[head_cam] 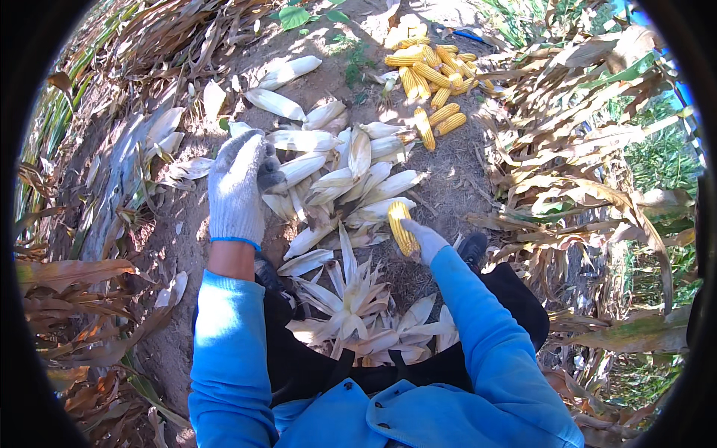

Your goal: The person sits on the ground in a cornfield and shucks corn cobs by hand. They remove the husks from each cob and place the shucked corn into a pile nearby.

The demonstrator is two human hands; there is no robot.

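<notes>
My left hand (243,179), in a whitish knit work glove with grey fingers, is raised over the left side of a pile of corn ears in dry husks (330,179). Its fingers are curled; whether anything lies inside them I cannot tell. On the right, my right hand (425,238), also gloved, holds a husked yellow corn cob (402,227) by its side. Between my legs lie opened, peeled-back empty husks (350,308). Farther off at the upper right sits a heap of husked yellow cobs (431,70), with several lying at its near edge.
Dry corn stalks and leaves (582,168) line the right side, and more stalks (162,45) lie at the upper left. A blue-handled tool (469,36) rests beyond the cob heap. My dark shoes (473,249) stand on the bare soil beside the husks.
</notes>
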